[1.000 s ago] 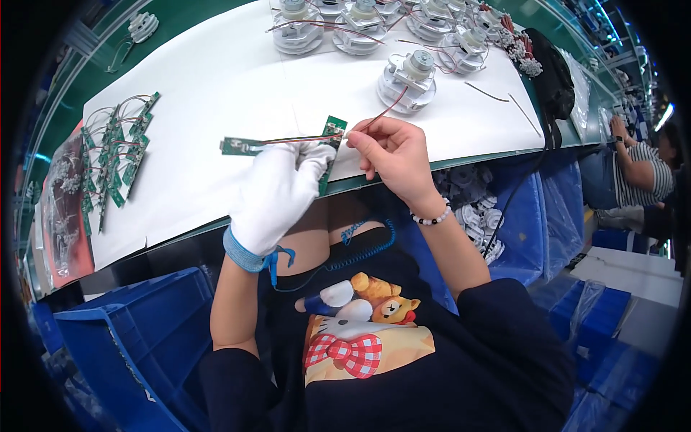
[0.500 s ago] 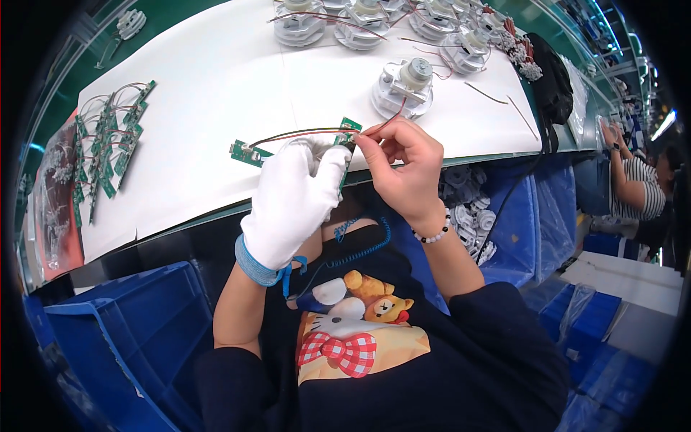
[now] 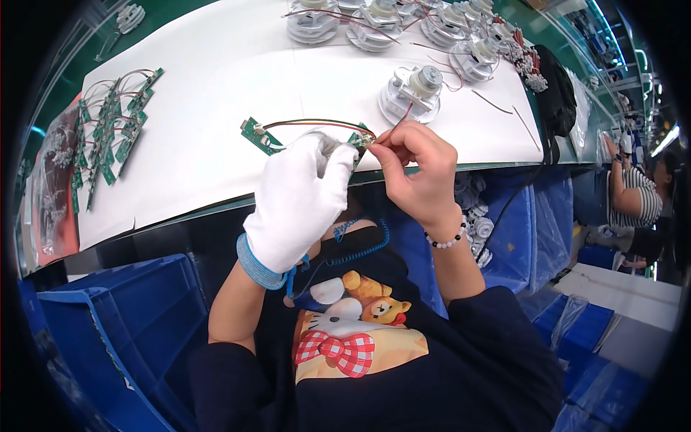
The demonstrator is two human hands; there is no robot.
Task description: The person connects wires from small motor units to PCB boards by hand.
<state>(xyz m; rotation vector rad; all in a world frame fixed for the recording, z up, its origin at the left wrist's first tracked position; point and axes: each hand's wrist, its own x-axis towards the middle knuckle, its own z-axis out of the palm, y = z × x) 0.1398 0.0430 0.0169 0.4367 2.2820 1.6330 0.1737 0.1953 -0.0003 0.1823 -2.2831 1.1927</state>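
Note:
My left hand (image 3: 296,194), in a white glove with a blue wrist band, is closed on a green circuit board (image 3: 361,135). A second board piece (image 3: 259,137) lies beyond its fingers, joined by red and black wires (image 3: 317,121) that arch over the hand. My bare right hand (image 3: 425,169) pinches a thin red wire (image 3: 404,115) close against the board's connector; the fingertips hide the wire's end. That wire runs up toward a white round motor unit (image 3: 410,97) standing just beyond my right hand.
Wired green boards (image 3: 111,133) lie at the table's left. Several more motor units (image 3: 374,29) stand at the back, beside bundled connectors (image 3: 533,75) and a black bag (image 3: 554,93). Blue bins (image 3: 115,309) sit below the table edge. Another person (image 3: 637,191) works at far right.
My right fingertips have come down closer to the board's connector with the wire. The whole view has shifted a little, so the table's contents sit slightly further right.

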